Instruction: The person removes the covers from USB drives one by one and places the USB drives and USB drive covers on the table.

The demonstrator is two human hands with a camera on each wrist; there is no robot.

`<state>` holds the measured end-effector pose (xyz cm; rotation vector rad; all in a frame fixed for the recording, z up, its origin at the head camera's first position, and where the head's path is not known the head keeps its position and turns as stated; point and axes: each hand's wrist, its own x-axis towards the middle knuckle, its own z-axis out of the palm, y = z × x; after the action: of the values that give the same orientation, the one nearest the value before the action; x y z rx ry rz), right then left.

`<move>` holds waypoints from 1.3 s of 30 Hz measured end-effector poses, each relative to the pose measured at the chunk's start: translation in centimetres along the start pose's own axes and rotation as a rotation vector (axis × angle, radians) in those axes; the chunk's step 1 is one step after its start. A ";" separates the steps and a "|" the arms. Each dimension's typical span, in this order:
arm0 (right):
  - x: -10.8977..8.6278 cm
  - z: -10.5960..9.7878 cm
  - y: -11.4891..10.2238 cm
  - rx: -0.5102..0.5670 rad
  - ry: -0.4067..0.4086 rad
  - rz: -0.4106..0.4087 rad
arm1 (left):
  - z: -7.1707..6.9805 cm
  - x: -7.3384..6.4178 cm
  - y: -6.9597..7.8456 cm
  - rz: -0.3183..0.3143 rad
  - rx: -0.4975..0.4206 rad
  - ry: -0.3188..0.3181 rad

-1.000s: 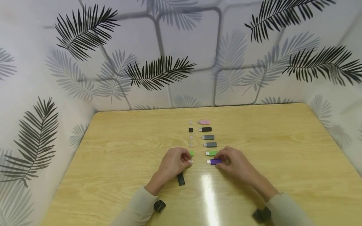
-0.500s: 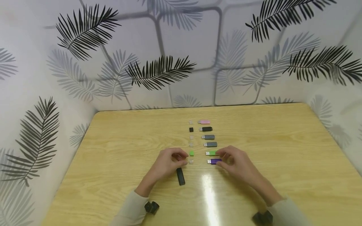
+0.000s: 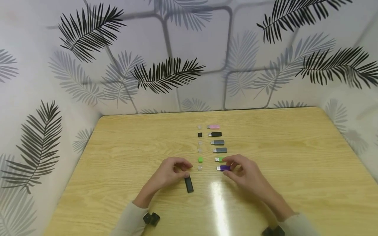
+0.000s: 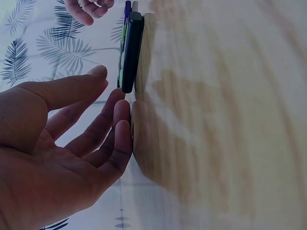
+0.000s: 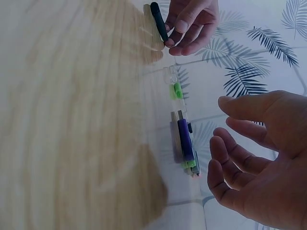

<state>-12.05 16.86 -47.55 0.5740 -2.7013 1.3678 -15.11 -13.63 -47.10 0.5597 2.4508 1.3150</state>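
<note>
My left hand (image 3: 169, 173) hovers with loosely bent fingers beside a capped black USB stick (image 3: 189, 185); its thumb tip is right at the stick's far end. In the left wrist view, a gap shows between thumb and fingers, with the black stick just beyond them. My right hand (image 3: 245, 172) is over the right end of a purple USB stick (image 3: 223, 168), partly hiding a green USB stick (image 3: 218, 159) behind it. The right wrist view shows its fingers (image 5: 218, 143) apart from the purple stick. A clear cap (image 3: 200, 168) and a green cap (image 3: 200, 159) lie between the hands.
Farther back, two grey USB sticks (image 3: 220, 150), a black one (image 3: 216, 134) and a pink one (image 3: 214, 127) continue the column. Their caps, including a black cap (image 3: 199, 134), line up to the left. The wooden table (image 3: 133, 137) meets a leaf-patterned wall (image 3: 203, 91).
My left hand has let go of the clear cap and drawn back left toward the black stick, uncovering both near caps. My right hand has loosened from the purple stick, staying close over it.
</note>
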 end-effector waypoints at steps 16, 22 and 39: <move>-0.4 0.9 -0.9 0.041 0.021 -0.106 | 0.0 -0.5 0.0 0.102 0.149 -0.104; -0.6 1.6 -1.4 0.059 0.000 -0.121 | 0.2 -0.8 0.5 0.112 0.223 -0.127; -0.1 3.8 -2.5 0.105 -0.021 -0.263 | 1.2 -1.1 1.3 0.106 0.256 -0.066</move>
<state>-10.69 12.54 -47.96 0.9193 -2.4687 1.4426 -13.34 -12.63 -46.58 0.7916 2.5824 1.0070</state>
